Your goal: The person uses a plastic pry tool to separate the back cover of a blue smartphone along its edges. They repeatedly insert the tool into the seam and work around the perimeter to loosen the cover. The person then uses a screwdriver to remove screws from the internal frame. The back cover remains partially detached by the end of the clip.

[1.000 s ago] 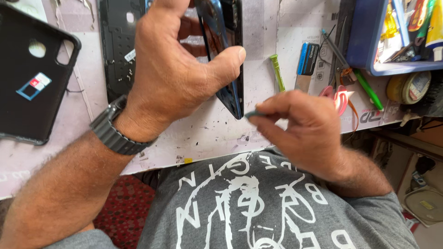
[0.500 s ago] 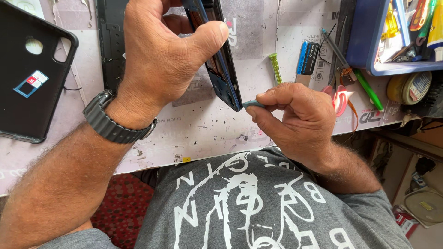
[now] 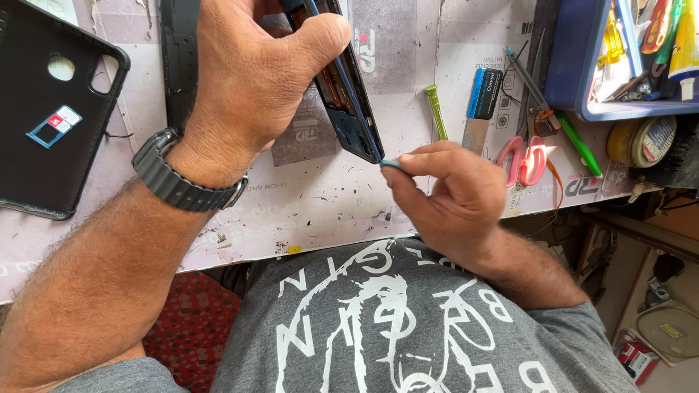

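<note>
Above the near edge of the worn white table (image 3: pixel 328 211), the left hand (image 3: pixel 247 80) is gripping a dark blue opened phone frame (image 3: pixel 349 109) edge-on, thumb pressing its side. Right hand (image 3: pixel 451 196) is pinching a small blue pick (image 3: pixel 390 164) against the frame's lower corner. Lying around: black phone case (image 3: pixel 51 109) toward the left edge, green plastic stick (image 3: pixel 436 110), pink-handled scissors (image 3: pixel 523 156), blue tray (image 3: pixel 582 80) at the far right corner. Left hand is hiding the frame's top; tray contents are looking jumbled.
</note>
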